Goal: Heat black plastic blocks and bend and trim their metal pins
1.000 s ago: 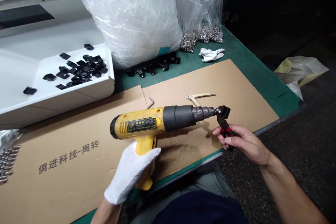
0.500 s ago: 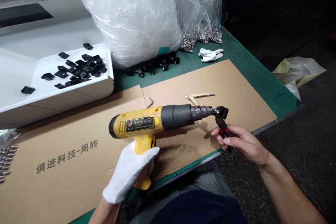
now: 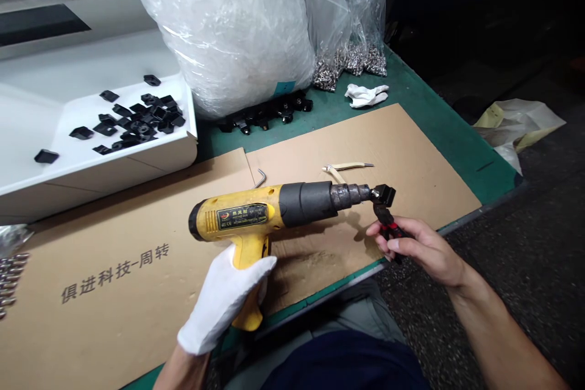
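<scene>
Because the scorched metal nozzle point(image 3: 350, 195) of the yellow heat gun point(image 3: 242, 214) sits just beside the small black plastic part point(image 3: 385, 195), a slip of the pliers or too long a dwell could soften that part or drop it onto the cardboard sheet point(image 3: 365, 158). The gun's long axis lies almost level across the view, its nozzle pointing right at the part, over the sheet's near edge. The white-gloved left hand point(image 3: 222, 298) is closed round the gun's handle, while the bare right hand point(image 3: 423, 250) squeezes red-handled pliers point(image 3: 390, 230), their jaws clamped on the part, close to the sheet's right corner.
</scene>
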Demonstrator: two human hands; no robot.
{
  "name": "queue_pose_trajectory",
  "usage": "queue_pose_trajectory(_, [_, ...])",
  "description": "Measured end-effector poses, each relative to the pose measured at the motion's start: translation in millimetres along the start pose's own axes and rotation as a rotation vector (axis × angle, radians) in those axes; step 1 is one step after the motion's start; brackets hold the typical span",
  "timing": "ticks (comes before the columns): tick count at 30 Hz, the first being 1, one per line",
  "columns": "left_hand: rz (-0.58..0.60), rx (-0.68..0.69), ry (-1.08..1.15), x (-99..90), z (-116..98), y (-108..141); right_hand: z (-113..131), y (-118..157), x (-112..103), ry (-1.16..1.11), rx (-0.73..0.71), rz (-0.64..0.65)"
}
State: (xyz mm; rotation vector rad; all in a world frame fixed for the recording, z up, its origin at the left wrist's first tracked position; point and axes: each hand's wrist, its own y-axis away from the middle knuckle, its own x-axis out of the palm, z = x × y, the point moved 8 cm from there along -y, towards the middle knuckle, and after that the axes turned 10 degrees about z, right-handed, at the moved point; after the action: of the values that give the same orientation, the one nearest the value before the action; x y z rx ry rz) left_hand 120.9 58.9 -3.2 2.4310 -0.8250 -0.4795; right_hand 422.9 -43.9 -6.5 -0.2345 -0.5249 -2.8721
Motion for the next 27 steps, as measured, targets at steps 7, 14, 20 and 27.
queue_pose_trajectory(7, [0.013, 0.005, -0.011, -1.5, 4.2, -1.5, -2.3, -1.0, 1.2, -0.046, -0.013, 0.018])
queue_pose_trajectory(14, [0.012, 0.020, -0.026, -3.1, 4.9, -1.9, -3.3, -0.7, 4.0, -0.105, -0.025, 0.038])
queue_pose_trajectory(20, [0.036, 0.031, -0.009, -1.8, 6.3, -1.5, -5.1, -1.5, 7.0, -0.151, -0.046, 0.066])
queue_pose_trajectory(27, [0.038, 0.038, 0.000, -2.8, 8.7, -2.2, -5.4, -1.5, 10.8, -0.194, -0.069, 0.094])
